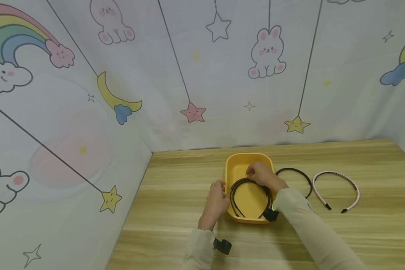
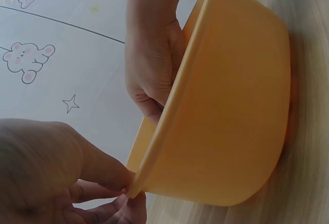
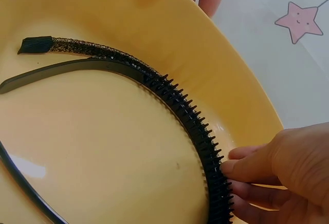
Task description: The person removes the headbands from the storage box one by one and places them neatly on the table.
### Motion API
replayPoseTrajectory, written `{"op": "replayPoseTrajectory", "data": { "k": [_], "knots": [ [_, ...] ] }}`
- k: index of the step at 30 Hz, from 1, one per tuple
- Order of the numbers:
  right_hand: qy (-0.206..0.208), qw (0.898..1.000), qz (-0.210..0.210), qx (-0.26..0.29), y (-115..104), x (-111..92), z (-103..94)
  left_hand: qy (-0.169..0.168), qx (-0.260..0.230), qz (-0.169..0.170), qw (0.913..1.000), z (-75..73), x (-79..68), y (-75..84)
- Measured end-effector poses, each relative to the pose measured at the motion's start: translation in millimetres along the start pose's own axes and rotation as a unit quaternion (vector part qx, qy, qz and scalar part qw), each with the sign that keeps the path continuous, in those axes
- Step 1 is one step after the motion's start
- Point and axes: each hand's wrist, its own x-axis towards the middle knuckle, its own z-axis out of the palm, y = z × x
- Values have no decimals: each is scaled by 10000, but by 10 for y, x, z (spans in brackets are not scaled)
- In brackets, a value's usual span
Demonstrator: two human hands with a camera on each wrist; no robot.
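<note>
A yellow plastic basin [image 1: 249,221] stands on the wooden table. My left hand [image 1: 217,200] holds its left side, thumb and fingers pinching the rim in the left wrist view. Inside lie a black toothed headband [image 3: 191,115] and a black glittery headband [image 3: 77,45], one overlapping the other, their curved tops toward the far end. My right hand [image 1: 261,174] reaches in over the right rim. In the right wrist view its thumb and fingertips [image 3: 229,170] pinch the toothed headband at its outer edge, partly hiding the teeth there.
Right of the basin, a dark headband [image 1: 294,169] lies on the table, partly behind the right arm. Farther right is a pink headband [image 1: 357,191] with black tips. A printed cloth wall [image 1: 222,131] rises behind the table [image 1: 175,168], another at the left.
</note>
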Motion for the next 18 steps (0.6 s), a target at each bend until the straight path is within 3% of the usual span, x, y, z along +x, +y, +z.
{"op": "replayPoseTrajectory", "data": {
  "k": [10,18],
  "knots": [
    [313,9990,-305,-55,-69,-19,-46,85,-23,46,10000,4,-6,-16],
    [306,9993,-204,-114,-113,-27,-161,60,17,86,9999,2,-4,-7]
  ]
}}
